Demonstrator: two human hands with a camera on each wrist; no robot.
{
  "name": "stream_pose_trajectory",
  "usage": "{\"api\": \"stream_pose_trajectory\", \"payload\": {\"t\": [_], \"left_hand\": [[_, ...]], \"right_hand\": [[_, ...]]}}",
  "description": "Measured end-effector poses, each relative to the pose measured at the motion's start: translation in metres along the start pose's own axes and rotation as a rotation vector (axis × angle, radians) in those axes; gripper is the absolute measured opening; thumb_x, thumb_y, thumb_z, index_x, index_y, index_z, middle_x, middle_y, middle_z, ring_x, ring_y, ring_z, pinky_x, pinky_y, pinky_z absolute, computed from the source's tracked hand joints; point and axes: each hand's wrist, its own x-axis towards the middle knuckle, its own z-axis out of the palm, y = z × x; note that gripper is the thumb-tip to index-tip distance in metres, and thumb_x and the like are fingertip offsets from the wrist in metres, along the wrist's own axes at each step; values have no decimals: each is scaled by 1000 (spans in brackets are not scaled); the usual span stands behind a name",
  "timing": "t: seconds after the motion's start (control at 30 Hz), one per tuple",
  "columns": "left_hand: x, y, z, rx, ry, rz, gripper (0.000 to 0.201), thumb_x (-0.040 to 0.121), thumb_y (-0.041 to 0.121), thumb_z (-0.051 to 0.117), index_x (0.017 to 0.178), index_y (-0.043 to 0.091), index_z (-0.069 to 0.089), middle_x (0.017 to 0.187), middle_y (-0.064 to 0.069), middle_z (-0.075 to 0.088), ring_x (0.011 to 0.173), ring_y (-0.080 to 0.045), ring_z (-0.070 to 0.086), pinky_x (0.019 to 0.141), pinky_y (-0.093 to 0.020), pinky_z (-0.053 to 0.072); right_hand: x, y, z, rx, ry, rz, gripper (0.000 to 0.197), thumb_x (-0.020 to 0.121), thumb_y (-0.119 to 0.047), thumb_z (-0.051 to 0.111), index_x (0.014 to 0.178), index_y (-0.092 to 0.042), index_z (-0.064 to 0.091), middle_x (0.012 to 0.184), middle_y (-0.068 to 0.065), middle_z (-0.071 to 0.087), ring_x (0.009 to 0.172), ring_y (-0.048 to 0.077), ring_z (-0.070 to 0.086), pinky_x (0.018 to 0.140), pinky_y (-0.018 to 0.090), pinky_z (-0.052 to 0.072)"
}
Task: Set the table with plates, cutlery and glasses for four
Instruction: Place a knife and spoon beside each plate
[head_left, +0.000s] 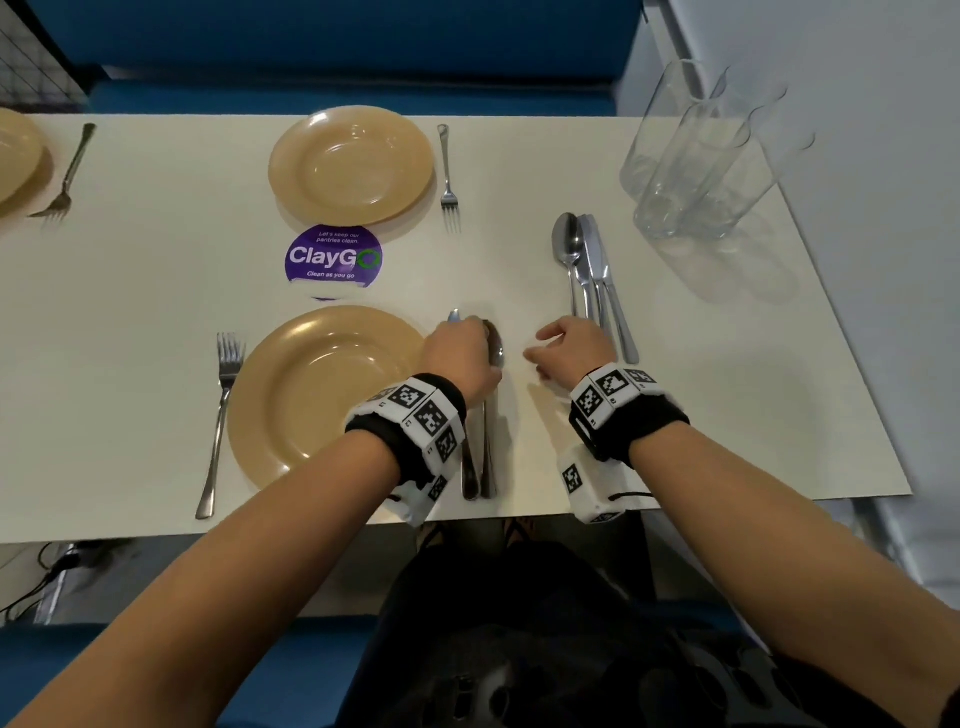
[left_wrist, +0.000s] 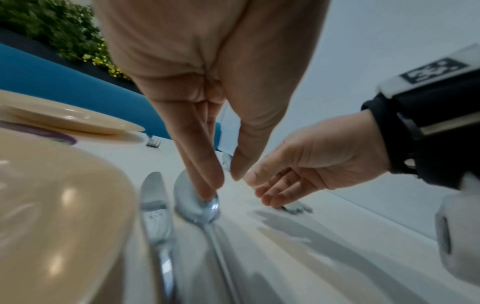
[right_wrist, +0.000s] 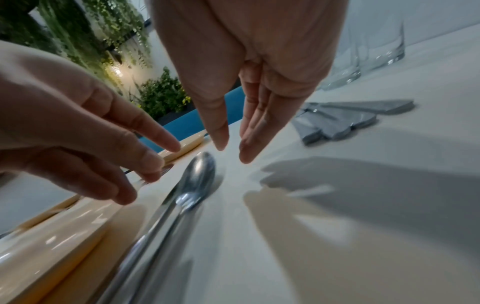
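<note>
Beside the near tan plate (head_left: 322, 395) lie a knife (left_wrist: 153, 197) and a spoon (left_wrist: 197, 205), parallel, handles toward me. My left hand (head_left: 460, 353) hovers over their tips, its straight fingertips (left_wrist: 207, 193) touching the spoon's bowl. My right hand (head_left: 566, 348) hangs just right of the spoon (right_wrist: 200, 174), fingers straight and holding nothing. A fork (head_left: 221, 415) lies left of the near plate. Spare spoons and knives (head_left: 592, 275) are piled beyond my right hand. Several empty glasses (head_left: 696, 156) stand at the far right.
A far plate (head_left: 350, 163) has a fork (head_left: 449, 176) on its right. Another plate (head_left: 15, 161) and fork (head_left: 65, 171) sit at the far left. A purple sticker (head_left: 333, 255) marks the white table (head_left: 130, 291). A blue bench runs behind.
</note>
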Motion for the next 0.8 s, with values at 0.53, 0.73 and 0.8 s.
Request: {"api": "stream_pose_trajectory", "payload": {"t": [0.53,0.73,0.8], "left_hand": [[134,99,20,-36,-190,-46,18,92,22,55,83,8,58,98,-13,66,96,-28,63,75,-30,48],[147,94,25,-123,-292,-121,16,89,13,53,82,4,65,97,-11,72,87,-24,68,78,-31,55],[146,92,25,-179,-306,-132,21,89,14,54,95,0,69,100,-13,73,93,-26,69,86,-37,56]], "right_hand": [[91,26,-68,-209,111,68,34,78,-25,72,105,-8,62,105,11,67,98,26,62,78,29,46],[101,24,-73,-273,80,97,25,80,-18,67,102,-5,66,101,12,69,94,27,64,78,30,50],[103,26,-76,-261,69,105,20,80,-15,67,97,-5,70,96,12,71,90,27,66,73,28,49]]}}
